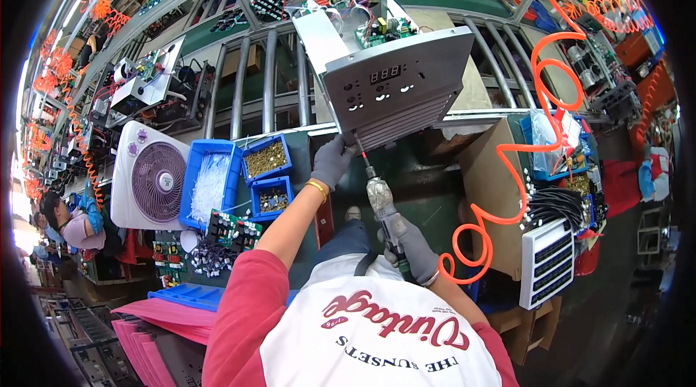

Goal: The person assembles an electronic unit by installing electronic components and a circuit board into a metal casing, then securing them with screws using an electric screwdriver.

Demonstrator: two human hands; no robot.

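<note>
In my gloved right hand (pixel 418 248) is a power screwdriver (pixel 380 197), its air hose not clearly traceable. Its long bit points up and away from me, meeting the lower edge of a grey metal casing (pixel 399 82). My gloved left hand (pixel 333 161) is closed beside the bit's tip, at the casing's lower left corner; whatever its fingers pinch is hidden. The casing lies tilted on the roller line, its front panel with a small display facing me. Green circuit boards (pixel 388 30) and wires show in its open top.
Metal rollers (pixel 270 82) run beyond my hands. At left stand a white fan (pixel 154 176), a blue bin of white ties (pixel 210 184) and blue trays of screws (pixel 267 160). An orange coiled hose (pixel 507 147) hangs at right, near a cardboard box (pixel 493 198) and black cables (pixel 554 207).
</note>
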